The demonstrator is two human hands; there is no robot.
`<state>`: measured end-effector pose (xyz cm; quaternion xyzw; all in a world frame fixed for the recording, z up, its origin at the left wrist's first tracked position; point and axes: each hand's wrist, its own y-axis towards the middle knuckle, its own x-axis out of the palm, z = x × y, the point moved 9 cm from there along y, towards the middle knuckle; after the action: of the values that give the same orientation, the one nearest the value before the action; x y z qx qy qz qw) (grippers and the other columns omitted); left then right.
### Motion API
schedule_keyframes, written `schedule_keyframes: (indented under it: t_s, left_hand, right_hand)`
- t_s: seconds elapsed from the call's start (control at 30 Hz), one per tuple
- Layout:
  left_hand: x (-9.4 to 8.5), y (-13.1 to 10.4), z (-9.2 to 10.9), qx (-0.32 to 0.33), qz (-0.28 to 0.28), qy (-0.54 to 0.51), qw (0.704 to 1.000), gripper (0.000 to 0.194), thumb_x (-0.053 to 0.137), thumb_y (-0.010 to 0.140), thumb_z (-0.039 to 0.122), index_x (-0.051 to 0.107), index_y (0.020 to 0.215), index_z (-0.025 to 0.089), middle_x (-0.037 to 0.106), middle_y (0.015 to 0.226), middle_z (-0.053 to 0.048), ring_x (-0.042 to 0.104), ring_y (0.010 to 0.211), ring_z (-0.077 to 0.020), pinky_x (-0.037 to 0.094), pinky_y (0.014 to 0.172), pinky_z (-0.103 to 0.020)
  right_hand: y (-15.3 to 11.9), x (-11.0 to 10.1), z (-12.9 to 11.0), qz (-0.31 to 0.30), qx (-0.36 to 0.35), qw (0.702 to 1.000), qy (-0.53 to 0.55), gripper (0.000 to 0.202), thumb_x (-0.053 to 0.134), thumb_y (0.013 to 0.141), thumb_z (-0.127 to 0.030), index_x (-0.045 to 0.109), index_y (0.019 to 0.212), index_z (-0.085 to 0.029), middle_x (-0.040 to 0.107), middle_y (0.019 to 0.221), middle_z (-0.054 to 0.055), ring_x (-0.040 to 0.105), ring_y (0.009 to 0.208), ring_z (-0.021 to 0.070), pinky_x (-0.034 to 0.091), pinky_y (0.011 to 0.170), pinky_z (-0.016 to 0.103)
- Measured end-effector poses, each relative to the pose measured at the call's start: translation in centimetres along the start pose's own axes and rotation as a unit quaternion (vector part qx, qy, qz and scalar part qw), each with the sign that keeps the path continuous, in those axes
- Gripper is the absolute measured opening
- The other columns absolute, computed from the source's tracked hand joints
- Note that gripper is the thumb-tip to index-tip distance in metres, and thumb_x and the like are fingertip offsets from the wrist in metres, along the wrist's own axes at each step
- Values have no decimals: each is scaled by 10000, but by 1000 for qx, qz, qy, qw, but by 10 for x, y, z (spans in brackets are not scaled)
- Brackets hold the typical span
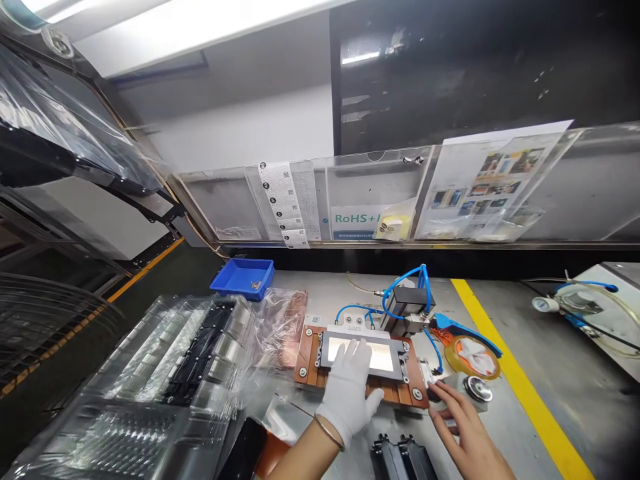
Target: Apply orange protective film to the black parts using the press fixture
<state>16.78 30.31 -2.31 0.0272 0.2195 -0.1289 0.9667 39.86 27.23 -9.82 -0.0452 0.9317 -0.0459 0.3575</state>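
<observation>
The brown fixture (311,353) is the reference for all positions below. A dark-framed panel (383,355) with a bright, pale window lies flat on top of the fixture, within its outer bolts.

Left hand (347,393): white glove, laid palm down across the panel from the near side. The fingers are extended over the pale window and lie close together; the thumb is spread apart, toward the fixture's right end. The hand is not clamped on anything.

Right hand (463,423): bare, located at the fixture's right end. The fingers are bent, with fingertips at a small silver fitting (425,371). Whether they are closed on the fitting cannot be determined.

Behind the fixture, toward its right: a black pneumatic unit (405,303) with blue air tubing (429,300).

Right of the fixture: a tape roll (453,353) with white material in its core and, nearer the right hand, a container with a round metal top (479,389).

Left of the fixture: a copper-coloured sheet (295,323), partly under clear film; farther left, clear plastic trays (130,433) bearing a black part (203,350).

Left of and behind the fixture: a blue bin (243,277).

In front of the fixture: black moulded components (403,460), side by side.
</observation>
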Motion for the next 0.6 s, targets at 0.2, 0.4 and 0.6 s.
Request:
schedule_keyframes:
  t_s: [0.2,0.4,0.6]
  left_hand:
    - [1,2,-9,-1,2,0,1000,732,644,826,403,370,1470,184,301,1580,-101,75,1500,-336,-97,1212,-468]
    - [-66,-10,-31,-102,121,112,981,631,524,879,358,405,1456,131,369,1532,-159,247,1444,-327,107,1212,-458]
    - [-92,-19,-84,-256,102,18,961,604,500,856,442,524,1309,42,625,1081,-171,606,841,-247,498,854,-412]
  right_hand:
    - [16,-17,-26,30,-29,992,-117,459,347,903,-556,597,1144,-255,623,1275,93,656,1062,294,572,867,451]
    - [15,-25,-20,1,31,1000,-2,476,475,833,-624,660,1122,-294,619,1191,83,684,878,248,587,751,387]
    - [40,13,-19,-1,118,980,158,611,528,764,-641,639,1173,-202,657,988,102,640,655,230,519,413,326]
